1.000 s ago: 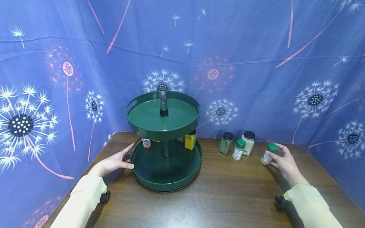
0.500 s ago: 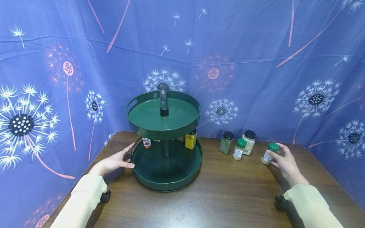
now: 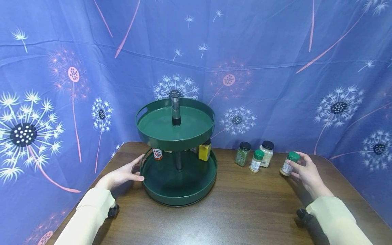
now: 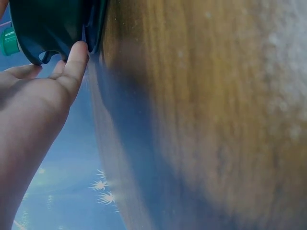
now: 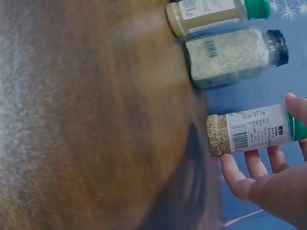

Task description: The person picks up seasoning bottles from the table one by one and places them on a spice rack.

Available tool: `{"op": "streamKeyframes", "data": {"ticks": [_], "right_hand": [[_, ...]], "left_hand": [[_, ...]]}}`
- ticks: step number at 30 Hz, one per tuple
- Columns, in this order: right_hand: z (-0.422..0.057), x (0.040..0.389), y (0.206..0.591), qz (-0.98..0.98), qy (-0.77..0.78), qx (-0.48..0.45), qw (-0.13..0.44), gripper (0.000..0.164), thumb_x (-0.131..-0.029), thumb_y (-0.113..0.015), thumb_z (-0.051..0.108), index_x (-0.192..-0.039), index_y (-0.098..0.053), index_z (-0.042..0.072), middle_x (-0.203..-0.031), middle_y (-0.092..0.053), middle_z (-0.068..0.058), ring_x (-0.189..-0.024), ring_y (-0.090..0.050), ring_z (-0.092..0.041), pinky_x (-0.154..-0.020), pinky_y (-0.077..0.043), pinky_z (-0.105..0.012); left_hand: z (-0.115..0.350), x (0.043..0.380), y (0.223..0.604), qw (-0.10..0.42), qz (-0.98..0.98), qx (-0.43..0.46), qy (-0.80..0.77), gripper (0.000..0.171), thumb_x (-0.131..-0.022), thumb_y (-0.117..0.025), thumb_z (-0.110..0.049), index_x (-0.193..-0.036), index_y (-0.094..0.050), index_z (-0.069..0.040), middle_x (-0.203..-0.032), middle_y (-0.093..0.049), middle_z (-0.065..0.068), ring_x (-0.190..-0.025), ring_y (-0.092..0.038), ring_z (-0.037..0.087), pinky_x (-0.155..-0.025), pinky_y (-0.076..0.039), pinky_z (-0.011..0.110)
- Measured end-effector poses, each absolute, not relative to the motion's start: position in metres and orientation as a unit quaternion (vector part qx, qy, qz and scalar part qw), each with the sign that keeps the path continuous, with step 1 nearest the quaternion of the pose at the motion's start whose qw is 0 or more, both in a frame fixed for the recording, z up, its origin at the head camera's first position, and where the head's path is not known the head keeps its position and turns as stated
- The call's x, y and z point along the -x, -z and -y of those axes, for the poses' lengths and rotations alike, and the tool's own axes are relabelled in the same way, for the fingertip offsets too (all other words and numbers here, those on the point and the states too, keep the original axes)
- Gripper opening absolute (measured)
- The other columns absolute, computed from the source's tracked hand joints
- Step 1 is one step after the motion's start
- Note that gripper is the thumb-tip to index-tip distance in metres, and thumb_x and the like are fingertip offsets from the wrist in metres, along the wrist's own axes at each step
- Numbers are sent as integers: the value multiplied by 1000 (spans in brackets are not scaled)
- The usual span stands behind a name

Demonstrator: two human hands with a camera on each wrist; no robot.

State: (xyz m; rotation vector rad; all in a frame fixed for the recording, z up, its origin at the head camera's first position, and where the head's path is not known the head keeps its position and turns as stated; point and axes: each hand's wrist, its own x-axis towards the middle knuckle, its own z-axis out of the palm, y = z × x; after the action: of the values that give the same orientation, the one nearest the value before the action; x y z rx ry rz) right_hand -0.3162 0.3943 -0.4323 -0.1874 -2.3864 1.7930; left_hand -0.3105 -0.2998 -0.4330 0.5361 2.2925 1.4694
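Observation:
A dark green two-tier round tray stand [image 3: 175, 145] stands on the table. My left hand [image 3: 122, 173] touches the left side of its lower tray [image 3: 180, 200], thumb near the front and fingers at the handle cutout. In the left wrist view those fingers [image 4: 76, 60] reach nearly straight to the green wall. Far to the right, my right hand [image 3: 308, 175] grips a spice jar [image 3: 286, 168] with a green lid. Small pale seeds fill its bottom and a white printed label [image 5: 259, 127] wraps it; the thumb is by the lid, fingers under the side.
Left of the held jar stand a green-lidded jar [image 3: 255, 163], a black-lidded jar of pale flakes [image 3: 267, 157] and a black-lidded jar of green bits [image 3: 242, 156]. A yellow container [image 3: 204, 152] and a red-and-white bottle [image 3: 157, 154] sit on the lower tray. Blue patterned cloth surrounds the table.
The right hand and the green-lidded jar shift very slightly, the lid a little higher in view. The left hand and the tray stand keep their place.

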Motion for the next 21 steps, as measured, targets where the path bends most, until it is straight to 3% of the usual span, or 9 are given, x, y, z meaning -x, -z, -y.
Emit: {"op": "streamKeyframes", "data": {"ticks": [4,9,21], "right_hand": [[-382,308,413,798,-596,34,82,49,-90,-64,28,-130,-36,29,-115,-43,-3,-84,-50,7,-72,-54,-26],[-378,304,397,787,-613,11,74,40,-91,-64,22,-119,-39,35,-107,-43,8,-85,-54,7,-71,-54,-24],[-369,309,363,809,-585,-28,59,39,-91,-63,25,-121,-38,34,-109,-43,9,-88,-54,6,-74,-54,-25]], "left_hand": [[301,310,434,182,-814,-182,-521,101,-85,-70,-15,-152,6,-10,-151,-9,32,-131,-30,52,-105,-29,53],[301,309,433,183,-814,-185,-520,102,-85,-70,-16,-152,6,-10,-150,-10,33,-129,-33,52,-104,-31,53],[299,310,431,186,-815,-193,-514,103,-85,-71,-20,-151,7,-8,-150,-11,33,-128,-33,52,-104,-34,48]]}}
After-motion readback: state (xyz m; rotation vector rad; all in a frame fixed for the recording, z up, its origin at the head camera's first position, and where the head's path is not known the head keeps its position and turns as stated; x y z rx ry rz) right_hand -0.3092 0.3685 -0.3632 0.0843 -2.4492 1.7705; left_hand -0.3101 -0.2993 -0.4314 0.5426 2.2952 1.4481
